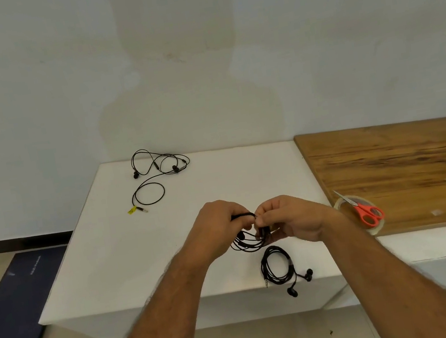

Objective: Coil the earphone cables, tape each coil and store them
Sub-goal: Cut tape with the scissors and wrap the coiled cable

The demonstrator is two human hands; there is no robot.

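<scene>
A finished coil point(277, 266) is parked at the near surface point(113, 259) edge, a 2nd earphone coil point(249, 242) is gripped mid-air by left hand point(219, 227) & right hand point(291, 220) fingers, prob. for taping, w/ loose earphones point(157, 167) left far back.

Over a white table point(117, 244), the left hand point(219, 225) and right hand point(290, 216) both pinched a black earphone coil point(249, 242), while a done coil point(278, 268) lay at six o'clock, loose earphones point(158, 173) at eleven, and red scissors point(366, 212) on a tape roll point(377, 229) at three.
</scene>
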